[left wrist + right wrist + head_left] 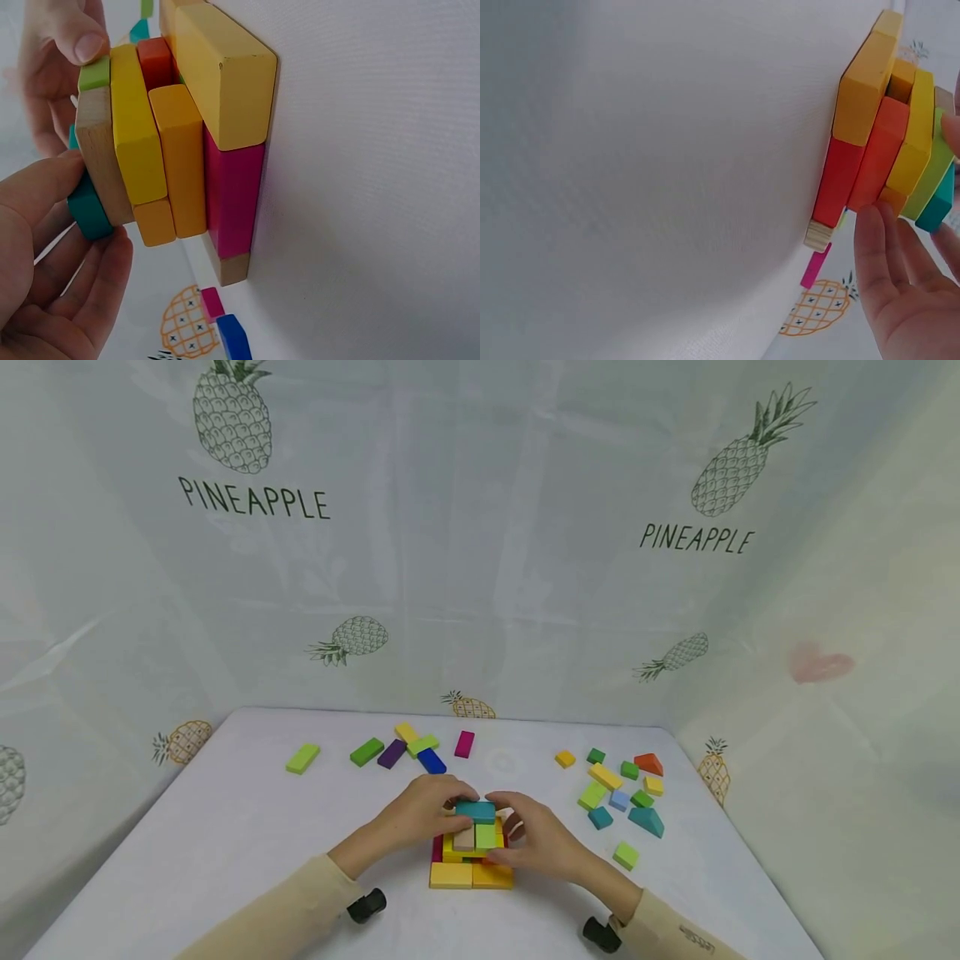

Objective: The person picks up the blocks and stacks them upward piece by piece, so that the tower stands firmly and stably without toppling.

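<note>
While the left hand (429, 807) pinches the teal block (476, 812) between its thumb and fingers, the right hand (543, 840) curves loosely round the right side of the stack (180, 154). Its fingers are a bit spread, with the thumb tip at the near end of the lime block (486, 837) and some fingertips touching the far side of the pile; how hard it presses, I can't tell. The stack stands on the white table (262, 843), in front of the person, and the teal block is at the very top. It lies crossways over the lime block and the wooden block (464, 837), which sit side by side (they make a little floor for it). To me, this looks like the part where the top block gets put straight and made to sit flat. The next move calls for soft hands: line up the teal block, then let go slowly, so no finger knocks the rows below. The right hand seems well placed to steady things for that. More loose blocks (605, 777) lie off to the right, well apart from the stack, and others lie behind it, so building higher looks possible.
</note>
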`<state>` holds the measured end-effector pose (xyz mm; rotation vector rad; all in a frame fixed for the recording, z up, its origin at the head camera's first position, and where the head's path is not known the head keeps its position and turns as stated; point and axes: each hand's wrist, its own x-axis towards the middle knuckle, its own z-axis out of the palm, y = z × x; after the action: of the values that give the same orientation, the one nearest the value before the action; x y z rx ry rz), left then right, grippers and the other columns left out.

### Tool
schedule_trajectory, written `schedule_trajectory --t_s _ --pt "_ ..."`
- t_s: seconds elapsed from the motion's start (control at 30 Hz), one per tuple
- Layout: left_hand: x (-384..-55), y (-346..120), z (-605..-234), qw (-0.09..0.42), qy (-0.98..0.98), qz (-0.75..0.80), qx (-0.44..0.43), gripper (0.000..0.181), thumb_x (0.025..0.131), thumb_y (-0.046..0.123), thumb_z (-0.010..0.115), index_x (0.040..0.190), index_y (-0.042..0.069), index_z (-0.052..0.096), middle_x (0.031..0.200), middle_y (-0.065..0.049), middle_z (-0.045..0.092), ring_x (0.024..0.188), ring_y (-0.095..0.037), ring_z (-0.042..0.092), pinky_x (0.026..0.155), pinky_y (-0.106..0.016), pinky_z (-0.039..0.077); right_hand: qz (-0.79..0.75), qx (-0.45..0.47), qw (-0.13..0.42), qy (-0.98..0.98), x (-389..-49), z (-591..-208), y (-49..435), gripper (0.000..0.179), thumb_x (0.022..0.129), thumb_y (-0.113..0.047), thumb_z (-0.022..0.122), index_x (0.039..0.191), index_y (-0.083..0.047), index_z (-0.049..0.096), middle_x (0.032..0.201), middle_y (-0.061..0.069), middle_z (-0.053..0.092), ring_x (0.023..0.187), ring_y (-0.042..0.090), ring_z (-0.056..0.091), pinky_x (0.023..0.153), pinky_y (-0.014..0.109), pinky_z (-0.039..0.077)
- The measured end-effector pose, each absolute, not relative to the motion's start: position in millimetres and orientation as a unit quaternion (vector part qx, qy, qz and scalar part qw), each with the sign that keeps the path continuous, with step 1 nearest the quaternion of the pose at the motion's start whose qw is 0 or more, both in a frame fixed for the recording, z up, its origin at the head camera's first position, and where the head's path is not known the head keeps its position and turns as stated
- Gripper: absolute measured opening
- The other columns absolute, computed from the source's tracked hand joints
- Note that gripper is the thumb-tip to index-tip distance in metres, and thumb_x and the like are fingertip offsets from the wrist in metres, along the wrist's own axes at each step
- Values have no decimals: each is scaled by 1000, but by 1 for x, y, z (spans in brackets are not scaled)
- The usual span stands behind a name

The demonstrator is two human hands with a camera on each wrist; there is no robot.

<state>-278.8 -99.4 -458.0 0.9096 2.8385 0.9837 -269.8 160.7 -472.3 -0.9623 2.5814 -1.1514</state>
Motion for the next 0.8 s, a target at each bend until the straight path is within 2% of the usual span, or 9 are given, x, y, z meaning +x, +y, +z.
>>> schedule_trajectory --t_s 0.33,0.8 --pt "-279 -101 -460 2 901 321 292 33 94 29 84 124 18 76 105 11 71 92 -5 60 85 -20 56 -386 -325 63 861 -267 -472 162 66 91 -29 88 148 -22 55 138 -6 63 103 16 67 90 32 62" --pt "-279 -100 -460 4 898 325 296 32 94 28 84 124 18 76 107 10 72 93 -5 60 86 -20 56 -385 -318 60 864 -266 -472 161 64 90 -30 88 146 -22 57 136 -5 65 101 15 67 89 26 61"
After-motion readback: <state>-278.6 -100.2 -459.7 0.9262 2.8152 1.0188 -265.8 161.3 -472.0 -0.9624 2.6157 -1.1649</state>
